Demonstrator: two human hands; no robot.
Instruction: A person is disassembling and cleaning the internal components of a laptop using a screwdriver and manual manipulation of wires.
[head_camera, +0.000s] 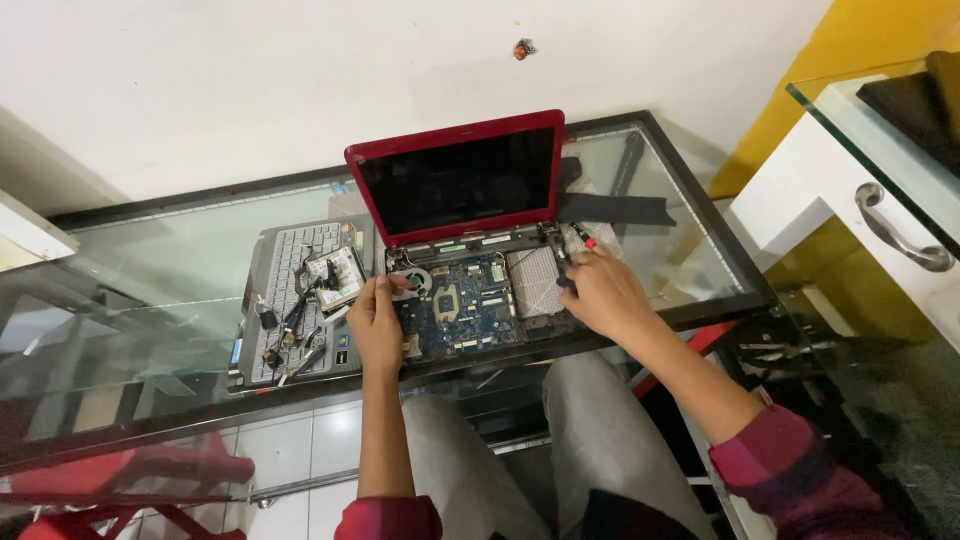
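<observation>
1. Here, an opened red laptop (455, 250) sits mid-tabletop toward the far edge, motherboard (465, 305) exposed.
2. The left hand (375, 320) pinches near the fan (411, 282), steadying it.
3. The right hand (600, 295) grips a red-tipped screwdriver (578, 240) by the hinge.

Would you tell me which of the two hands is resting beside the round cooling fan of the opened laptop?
The left hand: its fingers lie by the cooling fan at the board's left corner, while the right hand holds a screwdriver at the right hinge side.
</observation>
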